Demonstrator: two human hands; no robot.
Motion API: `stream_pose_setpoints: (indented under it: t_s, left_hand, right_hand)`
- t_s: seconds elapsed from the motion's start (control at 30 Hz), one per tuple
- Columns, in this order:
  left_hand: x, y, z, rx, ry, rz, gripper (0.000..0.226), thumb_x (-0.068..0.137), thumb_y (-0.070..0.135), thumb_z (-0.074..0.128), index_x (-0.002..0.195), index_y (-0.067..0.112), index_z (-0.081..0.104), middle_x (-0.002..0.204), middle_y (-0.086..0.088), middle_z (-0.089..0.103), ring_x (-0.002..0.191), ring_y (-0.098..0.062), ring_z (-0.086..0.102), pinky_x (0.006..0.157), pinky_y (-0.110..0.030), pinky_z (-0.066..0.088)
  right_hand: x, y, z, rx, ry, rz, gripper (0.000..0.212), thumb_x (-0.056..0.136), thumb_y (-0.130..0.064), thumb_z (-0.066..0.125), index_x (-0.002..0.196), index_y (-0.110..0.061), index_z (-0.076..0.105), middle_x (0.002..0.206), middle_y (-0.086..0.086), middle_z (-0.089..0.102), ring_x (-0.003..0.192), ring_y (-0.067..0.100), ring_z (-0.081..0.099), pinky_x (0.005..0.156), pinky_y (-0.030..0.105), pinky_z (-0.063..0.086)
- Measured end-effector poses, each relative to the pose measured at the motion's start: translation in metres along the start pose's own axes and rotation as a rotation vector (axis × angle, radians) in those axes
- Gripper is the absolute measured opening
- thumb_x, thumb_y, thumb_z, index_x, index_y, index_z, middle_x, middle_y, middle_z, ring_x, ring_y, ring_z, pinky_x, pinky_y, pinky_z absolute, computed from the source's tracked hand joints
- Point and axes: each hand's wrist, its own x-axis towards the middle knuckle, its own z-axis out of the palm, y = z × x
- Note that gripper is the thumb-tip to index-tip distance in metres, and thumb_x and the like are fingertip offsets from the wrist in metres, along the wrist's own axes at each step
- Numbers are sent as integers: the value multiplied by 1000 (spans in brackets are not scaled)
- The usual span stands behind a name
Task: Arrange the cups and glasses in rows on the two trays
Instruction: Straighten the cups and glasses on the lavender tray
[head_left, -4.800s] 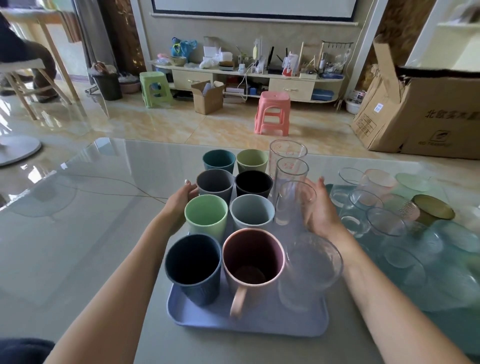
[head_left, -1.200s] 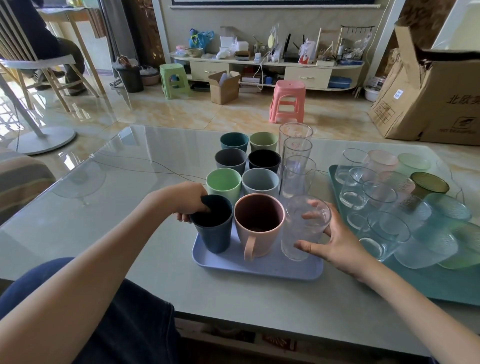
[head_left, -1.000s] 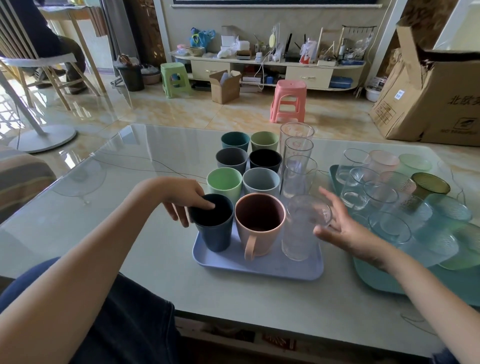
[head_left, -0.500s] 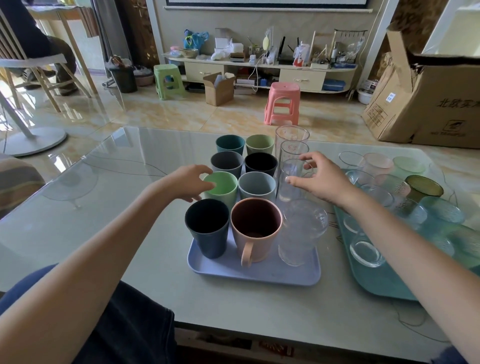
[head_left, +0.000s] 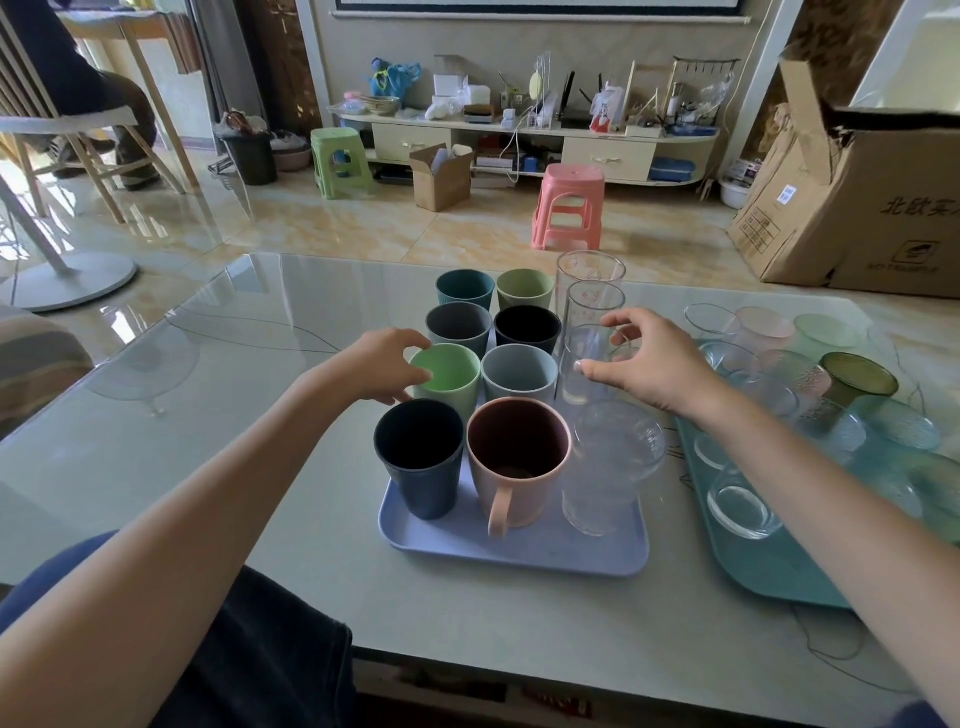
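Crowding the lilac tray (head_left: 519, 551): cups, glasses; left hand (head_left: 382, 364) loosely curled, right hand (head_left: 657, 364) spread, neither gripping.

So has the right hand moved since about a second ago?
Yes. The right hand has gone from the front clear glass farther back along the lavender tray, to the third tall glass.

Lavender tray (head_left: 519, 551), teal tray (head_left: 769, 571), pink mug (head_left: 514, 467).
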Motion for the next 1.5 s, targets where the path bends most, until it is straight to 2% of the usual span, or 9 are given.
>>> stream_pose_setpoints:
  t_s: [0.23, 0.4, 0.67, 0.77, 0.9, 1.17, 1.3, 1.4, 1.5]
  left_hand:
    - [-2, 2, -4, 3, -11, -16, 42, 92, 22, 56, 133, 21, 47, 120, -12, 58, 81, -24, 67, 66, -29, 56]
    - [11, -5, -27, 103, 205, 20, 36, 92, 32, 53, 125, 16, 56, 127, -12, 59, 112, -29, 57, 96, -38, 46]
    - [45, 7, -13, 141, 86, 96, 31, 96, 28, 47, 119, 15, 63, 127, -8, 59, 111, -25, 55, 93, -31, 40]
    - [54, 2, -7, -15, 23, 24, 32, 96, 31, 47, 118, 13, 62, 117, -10, 63, 92, -23, 60, 86, -34, 51]
    - [56, 4, -5, -180, -16, -23, 31, 96, 28, 48, 119, 11, 60, 104, -5, 62, 73, -9, 58, 62, -19, 49]
    - [59, 3, -2, -195, -19, -9, 30, 96, 28, 49, 121, 15, 60, 93, 2, 59, 72, -8, 56, 57, -17, 45]
    - [60, 3, -2, -198, -24, -14, 30, 96, 28, 49, 120, 16, 60, 89, 5, 59, 71, -8, 55, 56, -17, 45]
    - [60, 2, -6, -189, -28, -9, 30, 97, 29, 46, 122, 19, 59, 108, -1, 60, 76, -11, 59, 58, -18, 48]
    - [67, 3, -15, -184, 36, 31, 27, 98, 25, 43, 117, 17, 61, 123, -8, 57, 98, -23, 61, 77, -30, 54]
  right_hand:
    - [5, 2, -9, 76, -16, 17, 67, 76, -51, 67, 130, -18, 45, 117, 0, 51, 107, 17, 51, 85, 29, 38]
    - [33, -2, -25, 47, 71, 32, 58, 82, -50, 61, 128, -19, 41, 130, 8, 46, 117, 22, 47, 85, 28, 34]
    - [78, -3, -16, -18, -86, 129, 72, 76, -43, 71, 133, -17, 37, 126, 4, 44, 105, 19, 49, 80, 36, 51]
    - [83, -1, -11, -20, -128, 146, 74, 73, -41, 74, 133, -17, 39, 127, 5, 46, 111, 22, 50, 77, 43, 57]
    - [86, -3, -10, -57, -127, 126, 74, 69, -37, 78, 131, -14, 45, 127, 7, 49, 108, 23, 53, 72, 41, 59]
    - [84, -11, -13, -86, -172, 113, 74, 68, -32, 81, 131, -9, 49, 109, 5, 51, 95, 22, 57, 70, 39, 59]
    - [84, -10, -15, -88, -216, 134, 73, 71, -37, 78, 132, -13, 46, 118, 4, 50, 103, 22, 55, 73, 42, 59]
    - [88, -8, -20, -72, -238, 155, 60, 78, -48, 67, 127, -22, 45, 115, -1, 51, 102, 23, 60, 79, 43, 56]
    - [101, -3, -26, -60, -77, 64, 29, 92, -35, 50, 118, -23, 52, 118, 2, 55, 90, 26, 61, 64, 30, 52]
